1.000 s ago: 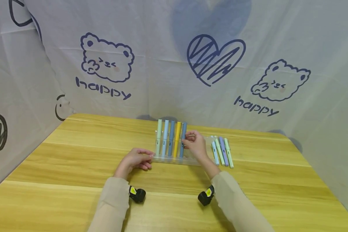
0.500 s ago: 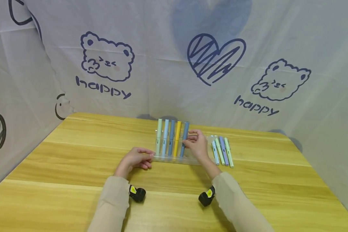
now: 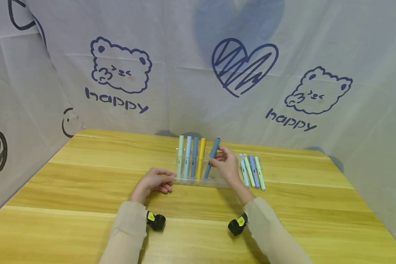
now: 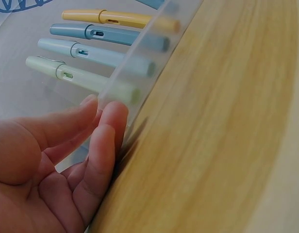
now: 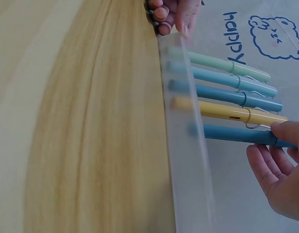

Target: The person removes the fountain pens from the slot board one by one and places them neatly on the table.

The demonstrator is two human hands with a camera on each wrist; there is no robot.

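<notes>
A clear plastic pen stand (image 3: 219, 183) bears a row of upright pens. At its left end my left hand (image 3: 156, 180) holds the corner between thumb and fingers; the left wrist view shows the thumb beside the light green pen (image 4: 74, 76). My right hand (image 3: 227, 165) pinches a dark blue pen (image 3: 213, 153) between thumb and fingers. That pen leans right, its lower end still behind the stand's front lip. Left of it stand a yellow pen (image 3: 201, 150), another dark blue pen (image 3: 194, 150), a light blue pen (image 3: 187, 152) and the light green one.
Right of the stand, several pens lie side by side on the wooden table (image 3: 300, 205): a light blue one (image 3: 244, 174), a purple one (image 3: 254, 172) and light green ones (image 3: 260, 174). A printed cloth (image 3: 178, 91) hangs behind the table.
The dark blue pen in my right hand has tilted, its top swinging right, away from the yellow pen. The right hand has shifted slightly right with it. My left hand keeps its place.
</notes>
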